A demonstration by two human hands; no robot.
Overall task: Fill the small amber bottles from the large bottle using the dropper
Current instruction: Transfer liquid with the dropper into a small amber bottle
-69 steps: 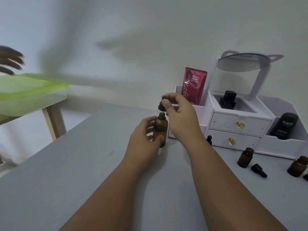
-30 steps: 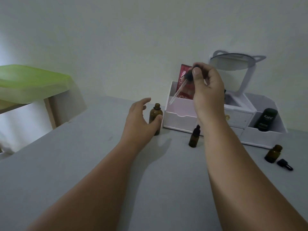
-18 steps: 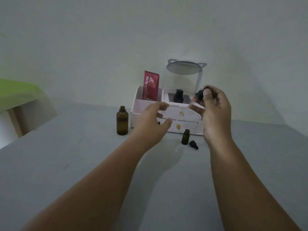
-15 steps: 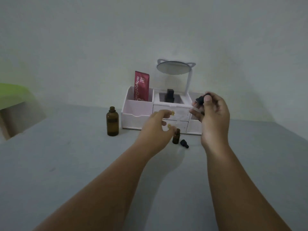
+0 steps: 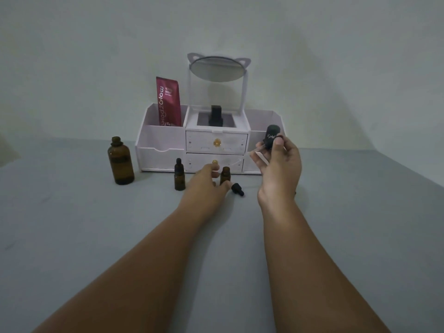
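The large amber bottle [image 5: 121, 162] stands uncapped at the left of the grey table [image 5: 72, 236]. A small amber bottle with a black cap [image 5: 179, 175] stands right of it. My left hand [image 5: 206, 186] curls around the base of a small uncapped amber bottle [image 5: 225, 175], thumb on its left. My right hand [image 5: 280, 164] is raised just right of that bottle and pinches the dropper [image 5: 259, 148], its glass tube slanting down to the left; the bulb is mostly hidden by my thumb. A loose black dropper cap [image 5: 237, 189] lies beside the uncapped bottle.
A white drawer organiser [image 5: 161, 155] stands against the wall behind the bottles. It holds a red sachet [image 5: 169, 102], a black bottle [image 5: 215, 115], a black tube [image 5: 271, 138] and a round mirror [image 5: 218, 68] on top.
My view swung right, away from the green-topped side table. My left hand let go of the large bottle and reached the small uncapped one. My right hand carried the dropper over.
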